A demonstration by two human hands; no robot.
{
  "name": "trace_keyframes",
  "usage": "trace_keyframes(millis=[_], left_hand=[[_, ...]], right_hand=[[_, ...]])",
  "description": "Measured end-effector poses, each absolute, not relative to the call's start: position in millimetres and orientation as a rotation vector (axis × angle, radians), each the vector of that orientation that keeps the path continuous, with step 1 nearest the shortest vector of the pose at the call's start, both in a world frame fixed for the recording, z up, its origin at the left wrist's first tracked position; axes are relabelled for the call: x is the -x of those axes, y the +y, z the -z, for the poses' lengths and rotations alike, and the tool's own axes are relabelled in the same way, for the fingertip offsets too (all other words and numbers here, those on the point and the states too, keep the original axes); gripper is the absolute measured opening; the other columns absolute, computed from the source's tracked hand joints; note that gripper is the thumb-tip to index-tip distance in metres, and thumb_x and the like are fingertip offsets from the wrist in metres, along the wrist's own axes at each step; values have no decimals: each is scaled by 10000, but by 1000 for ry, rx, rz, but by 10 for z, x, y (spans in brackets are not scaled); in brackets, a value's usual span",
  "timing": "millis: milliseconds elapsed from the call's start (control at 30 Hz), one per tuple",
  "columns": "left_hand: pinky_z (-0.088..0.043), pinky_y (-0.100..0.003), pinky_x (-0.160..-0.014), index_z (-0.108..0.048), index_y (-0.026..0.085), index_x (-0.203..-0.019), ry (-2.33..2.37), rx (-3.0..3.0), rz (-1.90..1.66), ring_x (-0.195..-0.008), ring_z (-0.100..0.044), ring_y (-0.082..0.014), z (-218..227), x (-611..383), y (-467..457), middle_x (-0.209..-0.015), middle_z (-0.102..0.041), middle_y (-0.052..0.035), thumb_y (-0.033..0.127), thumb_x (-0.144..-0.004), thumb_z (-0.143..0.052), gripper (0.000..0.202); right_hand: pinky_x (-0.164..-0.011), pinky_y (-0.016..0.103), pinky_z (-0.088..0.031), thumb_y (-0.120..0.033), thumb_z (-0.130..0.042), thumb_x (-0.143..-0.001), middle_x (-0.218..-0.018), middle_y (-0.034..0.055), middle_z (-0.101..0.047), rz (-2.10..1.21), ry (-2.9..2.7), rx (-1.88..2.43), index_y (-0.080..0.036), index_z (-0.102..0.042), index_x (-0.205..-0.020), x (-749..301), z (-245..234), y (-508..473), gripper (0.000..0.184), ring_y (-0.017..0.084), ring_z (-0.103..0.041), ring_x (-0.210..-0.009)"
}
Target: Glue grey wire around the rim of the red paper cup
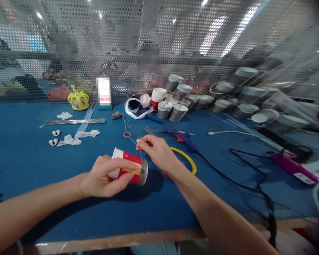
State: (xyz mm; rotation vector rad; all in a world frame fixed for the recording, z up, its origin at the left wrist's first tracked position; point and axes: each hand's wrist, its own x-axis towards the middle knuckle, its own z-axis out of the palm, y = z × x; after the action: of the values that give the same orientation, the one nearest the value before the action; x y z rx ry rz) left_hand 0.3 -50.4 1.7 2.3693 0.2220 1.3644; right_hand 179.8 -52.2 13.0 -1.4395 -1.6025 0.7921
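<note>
My left hand (103,177) is wrapped round a red and white paper cup (127,166) held on its side over the blue table, its base end pointing right. My right hand (158,151) pinches a thin grey cord (131,139) just above the cup's base end. From the pinch the cord runs back across the table to a small loose bundle (117,115). A yellow curved strip (187,159) lies under my right wrist.
A blue glue gun (179,135) with a black cable (241,180) lies right of my hands. Several grey wrapped cups (175,109) stand at the back. A yellow crown shape (78,100), metal rods (74,121), white scraps (69,140) and a perforated screen (159,42) are behind.
</note>
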Motion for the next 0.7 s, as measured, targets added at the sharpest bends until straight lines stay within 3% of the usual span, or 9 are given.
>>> trace_keyframes(millis=[200,333,500,700], left_hand=[[-363,-144,-377,-594,147,-873,234,-2424,-1392,-347,-457,-48,-34,4,-499,-499,-607,25,73,-743,-539,160],[-382,-140,-392,-593,142,-879,228,-2438,-1400,-362,-476,-50,-49,2,-501,-524,-630,13,67,-738,-537,170],[-416,-146,-427,-603,142,-898,352,-2323,-1400,-430,-532,-63,-52,7,-486,-646,-683,-30,84,-750,-548,168],[-420,-152,-457,-626,137,-878,516,-2113,-1353,-501,-541,-73,-39,3,-457,-750,-686,-50,128,-759,-559,137]], right_hand=[[-565,246,-350,-341,-500,-788,-621,-1,-574,-876,-1611,1433,-166,-536,-621,-1754,-107,-525,246,101,-445,-557],[-470,228,-295,-391,-518,-761,-538,-46,-468,-1065,-1510,1432,-180,-501,-614,-1726,-53,-534,258,83,-364,-483],[-413,214,-250,-436,-575,-699,-475,-75,-412,-1289,-1324,1420,-192,-469,-601,-1709,19,-499,284,65,-300,-417],[-464,216,-349,-369,-692,-565,-486,-60,-497,-1474,-1117,1324,-182,-499,-591,-1641,-8,-491,271,86,-442,-480]])
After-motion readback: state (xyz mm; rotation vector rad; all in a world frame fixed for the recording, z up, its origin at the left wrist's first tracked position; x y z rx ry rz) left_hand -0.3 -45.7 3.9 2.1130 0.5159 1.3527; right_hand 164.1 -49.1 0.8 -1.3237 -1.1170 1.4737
